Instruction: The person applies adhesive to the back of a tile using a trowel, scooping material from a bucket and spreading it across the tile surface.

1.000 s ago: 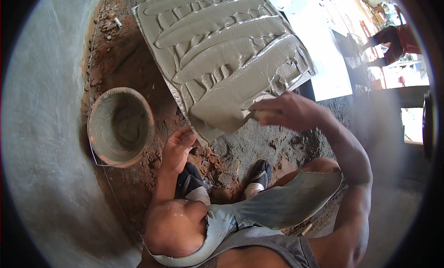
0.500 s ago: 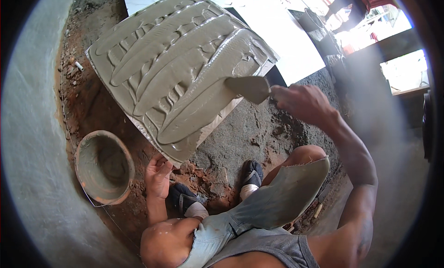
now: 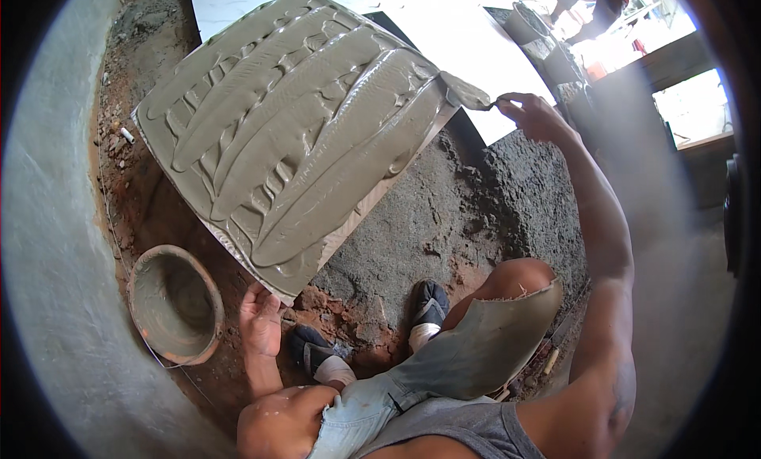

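Note:
A large square tile (image 3: 346,246) lies before me, its upper face coated with wet grey mortar (image 3: 277,118) in long diagonal ridges. My right hand (image 3: 533,116) is closed round the handle of a trowel (image 3: 466,92), whose mortar-smeared blade touches the coating at the tile's right corner. At the near corner, my left hand (image 3: 260,323) grips the tile's edge, fingers partly hidden beneath it. A bare strip of tile shows along the near right edge.
A mortar-stained bowl (image 3: 176,304) stands at the left beside a grey wall (image 3: 55,221). White tiles (image 3: 468,39) lie beyond the coated one. Rough grey mortar (image 3: 412,221) covers the ground at right. A string (image 3: 111,221) runs along the wall.
The trowel has swept up and right along the tile's near right side to its right corner, smoothing a long band of mortar. In the picture, the tile sits slightly lower and further left.

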